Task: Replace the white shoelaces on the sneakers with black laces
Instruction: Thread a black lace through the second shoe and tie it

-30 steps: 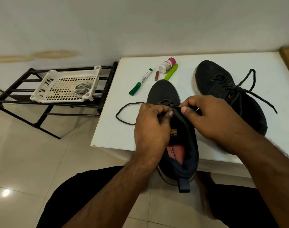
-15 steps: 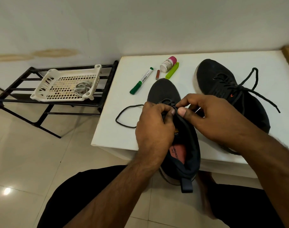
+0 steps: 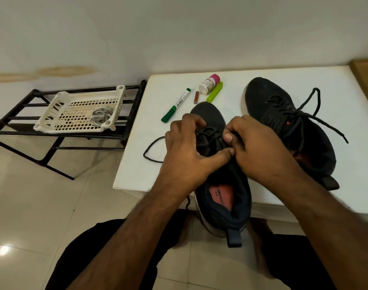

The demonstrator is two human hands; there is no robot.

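Head view shows the left hand (image 3: 185, 147) bracing the near sneaker (image 3: 218, 181) at frame centre while the right hand (image 3: 254, 147) pinches its black lace (image 3: 210, 133) for threading.

Black sneakers (image 3: 283, 120) with black laces (image 3: 308, 116) are seen on a white counter (image 3: 252, 72); a green-capped white marker (image 3: 176, 104) and pink-capped white bottle (image 3: 209, 83) are shown.

Home room, tiled floor (image 3: 42, 206), shoe rack (image 3: 21, 135)
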